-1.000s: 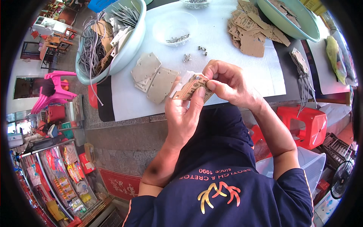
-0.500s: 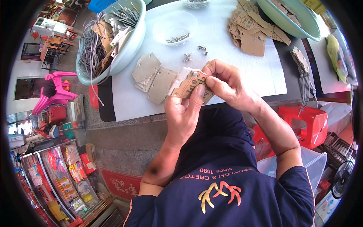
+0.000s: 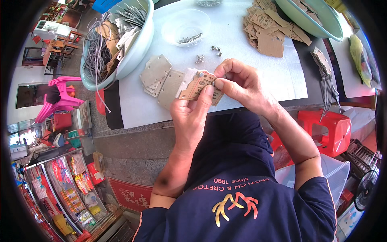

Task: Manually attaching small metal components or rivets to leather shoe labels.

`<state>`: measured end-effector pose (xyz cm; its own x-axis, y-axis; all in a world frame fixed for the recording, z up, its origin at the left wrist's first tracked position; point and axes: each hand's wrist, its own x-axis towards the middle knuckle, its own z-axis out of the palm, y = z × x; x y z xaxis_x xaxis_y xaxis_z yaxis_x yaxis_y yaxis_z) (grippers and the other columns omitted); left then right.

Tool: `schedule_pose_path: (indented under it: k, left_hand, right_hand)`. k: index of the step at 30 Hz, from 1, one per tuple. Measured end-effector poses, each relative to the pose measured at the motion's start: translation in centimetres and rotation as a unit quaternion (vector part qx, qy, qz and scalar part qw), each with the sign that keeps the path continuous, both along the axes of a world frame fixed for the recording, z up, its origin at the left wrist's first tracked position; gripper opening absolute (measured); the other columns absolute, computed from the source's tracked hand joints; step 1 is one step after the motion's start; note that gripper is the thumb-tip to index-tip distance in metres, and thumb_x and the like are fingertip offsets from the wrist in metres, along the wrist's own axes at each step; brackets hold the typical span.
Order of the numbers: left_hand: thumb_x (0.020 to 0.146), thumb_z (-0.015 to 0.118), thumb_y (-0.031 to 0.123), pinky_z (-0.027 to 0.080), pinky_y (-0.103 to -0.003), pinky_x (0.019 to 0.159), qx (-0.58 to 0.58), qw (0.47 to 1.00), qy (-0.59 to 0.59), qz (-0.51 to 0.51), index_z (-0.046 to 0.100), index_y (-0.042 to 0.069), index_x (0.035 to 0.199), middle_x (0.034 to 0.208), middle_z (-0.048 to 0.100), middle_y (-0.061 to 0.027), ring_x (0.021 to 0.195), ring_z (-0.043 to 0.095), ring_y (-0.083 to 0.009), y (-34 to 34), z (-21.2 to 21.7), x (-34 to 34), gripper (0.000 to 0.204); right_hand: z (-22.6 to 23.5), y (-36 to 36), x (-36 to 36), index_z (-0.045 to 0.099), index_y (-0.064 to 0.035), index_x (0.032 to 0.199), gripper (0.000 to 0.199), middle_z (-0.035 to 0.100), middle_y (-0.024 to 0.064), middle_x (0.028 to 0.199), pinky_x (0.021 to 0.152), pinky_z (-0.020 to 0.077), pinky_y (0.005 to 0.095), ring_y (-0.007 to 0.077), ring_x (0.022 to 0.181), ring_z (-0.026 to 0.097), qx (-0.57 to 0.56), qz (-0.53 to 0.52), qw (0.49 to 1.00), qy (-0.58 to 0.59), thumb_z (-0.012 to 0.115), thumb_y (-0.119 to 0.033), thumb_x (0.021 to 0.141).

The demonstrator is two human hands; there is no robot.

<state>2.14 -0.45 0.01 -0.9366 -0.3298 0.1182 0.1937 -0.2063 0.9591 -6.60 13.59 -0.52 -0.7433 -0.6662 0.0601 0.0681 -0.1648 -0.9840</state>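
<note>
My left hand point(image 3: 189, 117) grips a flat brown printed plate point(image 3: 196, 89) by its near edge, thumb on top. A whitish layer shows along the plate's left side, and a small round metal piece point(image 3: 201, 74) sits near its top edge. At the right edge of the plate, the thumb and forefinger of my right hand point(image 3: 242, 86) are pinched together; what lies between them is too small to make out. Just left of my hands, several grey plates with holes point(image 3: 156, 72) lie overlapping. Beyond them are small loose metal fasteners point(image 3: 200, 59) and darker ones point(image 3: 216, 50).
A clear round dish point(image 3: 185, 24) holds small metal parts. At the far left, a pale green basin point(image 3: 141, 50) carries grey cables and plates. Brown plates point(image 3: 270, 45) are piled near another green basin point(image 3: 338, 34). Cabled plates point(image 3: 321, 62) lie right, above a red stool point(image 3: 336, 131).
Both hands and the held plate have shifted slightly left and upward. The plate is turned a little, and my right fingers stay pinched at its right edge.
</note>
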Motion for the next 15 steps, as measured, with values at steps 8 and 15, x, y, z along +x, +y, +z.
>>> schedule_pose_path:
  k: [8, 15]
  left_hand:
    - [0.094, 0.059, 0.005, 0.046, -0.028, 0.092, 0.038, 0.999, -0.014, 0.014, 0.058, -0.002, 0.120, 0.113, 0.061, -0.0060, 0.104, 0.057, -0.0113, 0.5, 0.1, -0.1, 0.027]
    - [0.094, 0.058, 0.010, 0.044, -0.032, 0.095, 0.139, 0.989, -0.033, -0.025, 0.057, 0.000, 0.120, 0.113, 0.060, -0.0048, 0.105, 0.057, -0.0127, -0.3, 0.0, -0.3, 0.028]
  right_hand:
    - [-0.5, -0.5, 0.5, 0.061, 0.0006, 0.102, 0.018, 0.061, -0.0013, 0.084, 0.067, 0.0488, 0.0203, 0.0025, 0.076, 0.056, -0.013, -0.048, 0.999, 0.021, 0.066, -0.011, 0.091]
    - [-1.0, -1.2, 0.9, 0.061, -0.0012, 0.106, 0.022, 0.063, 0.0026, 0.085, 0.070, 0.0525, 0.0240, 0.0074, 0.076, 0.060, -0.014, -0.122, 0.984, 0.130, 0.069, -0.006, 0.086]
